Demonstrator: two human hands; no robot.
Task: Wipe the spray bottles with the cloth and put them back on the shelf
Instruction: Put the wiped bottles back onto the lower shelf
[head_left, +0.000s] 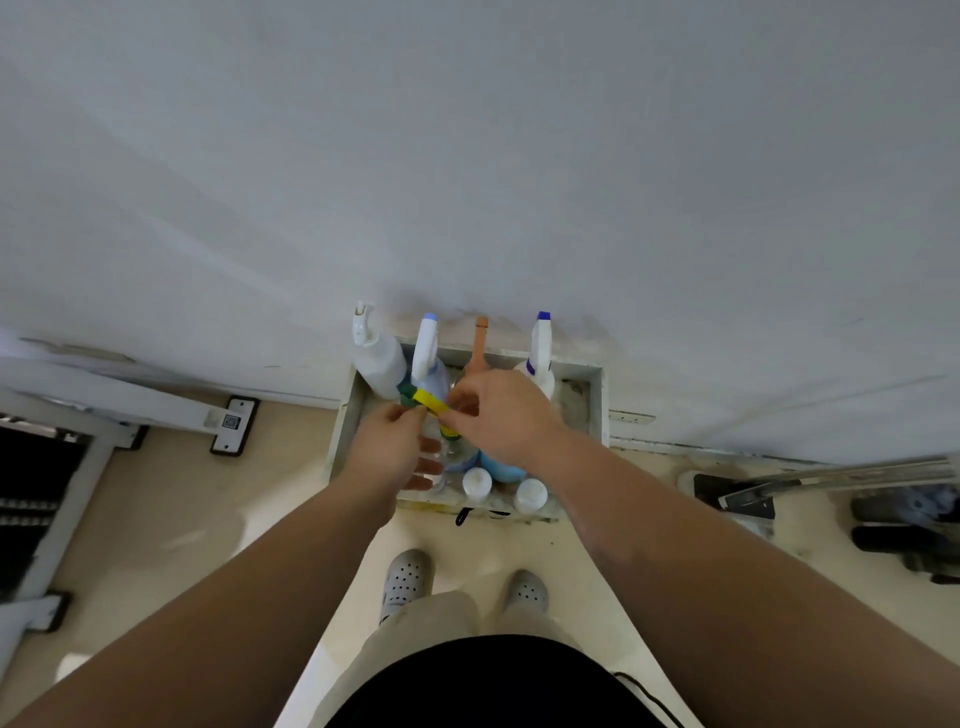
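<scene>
Both hands meet over the shelf (598, 400), which stands low against the wall (519, 156). The left hand (389, 452) curls its fingers round a clear bottle (453, 451), thumb at the green end of its sprayer (428, 401). The right hand (501, 415), fingers bent, pinches the sprayer's yellow end. Four spray bottles (540, 353) stand upright along the back of the shelf, and two white caps (477, 483) sit at its front.
</scene>
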